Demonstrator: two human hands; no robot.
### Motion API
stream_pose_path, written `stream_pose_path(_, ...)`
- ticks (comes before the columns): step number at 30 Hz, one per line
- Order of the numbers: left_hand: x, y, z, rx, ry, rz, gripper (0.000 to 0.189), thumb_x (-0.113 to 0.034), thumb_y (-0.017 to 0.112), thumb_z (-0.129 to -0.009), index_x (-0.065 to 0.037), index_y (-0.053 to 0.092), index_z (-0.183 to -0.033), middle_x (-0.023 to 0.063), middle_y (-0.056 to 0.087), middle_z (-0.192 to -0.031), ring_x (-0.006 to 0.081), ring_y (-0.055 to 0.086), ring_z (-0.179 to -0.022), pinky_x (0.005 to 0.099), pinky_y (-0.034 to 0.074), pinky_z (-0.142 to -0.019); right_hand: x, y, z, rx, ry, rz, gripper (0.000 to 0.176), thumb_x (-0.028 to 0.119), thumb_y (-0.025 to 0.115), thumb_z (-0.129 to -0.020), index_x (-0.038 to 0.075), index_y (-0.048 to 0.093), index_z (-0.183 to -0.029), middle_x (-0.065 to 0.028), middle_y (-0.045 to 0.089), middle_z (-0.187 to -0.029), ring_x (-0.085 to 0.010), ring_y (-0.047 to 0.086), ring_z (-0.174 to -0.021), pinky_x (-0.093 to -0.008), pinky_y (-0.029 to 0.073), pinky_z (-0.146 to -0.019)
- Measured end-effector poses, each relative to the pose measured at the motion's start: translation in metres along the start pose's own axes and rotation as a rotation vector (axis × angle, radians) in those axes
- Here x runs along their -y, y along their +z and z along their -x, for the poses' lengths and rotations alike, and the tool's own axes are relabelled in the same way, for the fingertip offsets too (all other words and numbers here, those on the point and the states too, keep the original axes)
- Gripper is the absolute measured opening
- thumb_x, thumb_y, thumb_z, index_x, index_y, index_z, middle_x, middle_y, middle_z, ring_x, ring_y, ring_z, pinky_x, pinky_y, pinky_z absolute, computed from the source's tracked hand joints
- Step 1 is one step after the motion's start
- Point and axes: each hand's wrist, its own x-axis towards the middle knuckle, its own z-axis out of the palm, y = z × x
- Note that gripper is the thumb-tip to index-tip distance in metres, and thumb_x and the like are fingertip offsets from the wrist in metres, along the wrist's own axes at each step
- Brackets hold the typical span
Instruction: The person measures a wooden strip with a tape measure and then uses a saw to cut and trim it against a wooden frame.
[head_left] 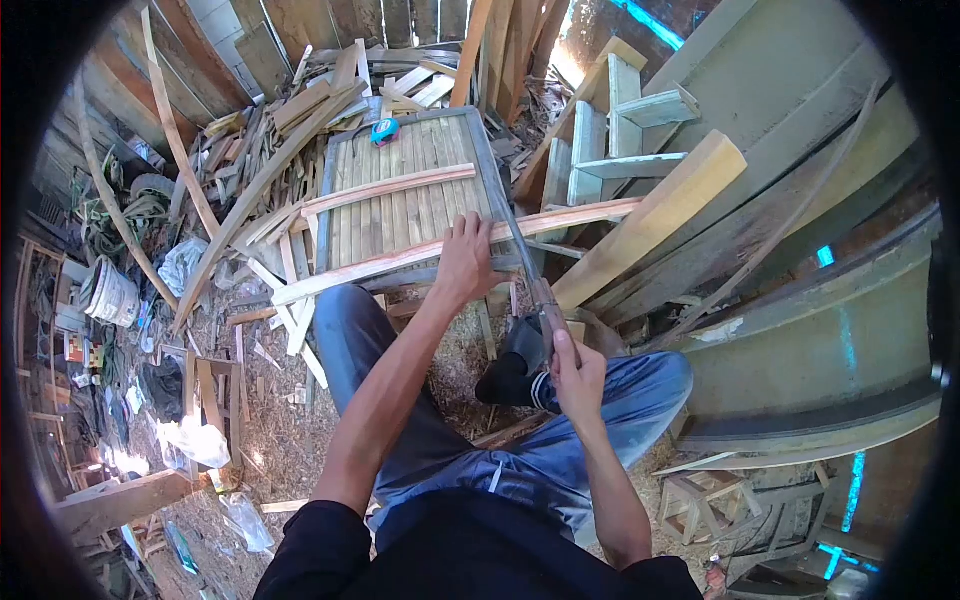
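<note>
The person wears a black short-sleeved fabric top [470,548], plain and unmarked where it shows; its left sleeve [305,548] and right sleeve [665,583] end above the elbows, loose at the hem; the forearms are uncovered; the left hand [465,262] and right hand [578,378] are bare; below the top come faded blue denim jeans [430,440], paler at the knees, darker along the creases; a short pale streak [495,476] marks the denim, too small to identify; one foot wears a black sock with white stripes [512,378] at its cuff.
</note>
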Motion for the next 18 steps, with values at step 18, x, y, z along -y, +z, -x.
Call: stream_pose_path(18,-0.002,0.000,-0.001,-0.007,-0.101,0.093,0.082,-0.027,0.089,-0.048,-0.004,0.054,-0.119,0.0129,0.050,-0.110,0.0337,0.047,-0.106,0.0428,0.042,-0.092,0.015,0.033,-0.062,-0.040,-0.127,0.187,0.054,0.042,0.052,-0.097,-0.005,0.059,-0.071,-0.0133,0.043,-0.051,-0.0173,0.043,-0.049,-0.0363,0.036,-0.050)
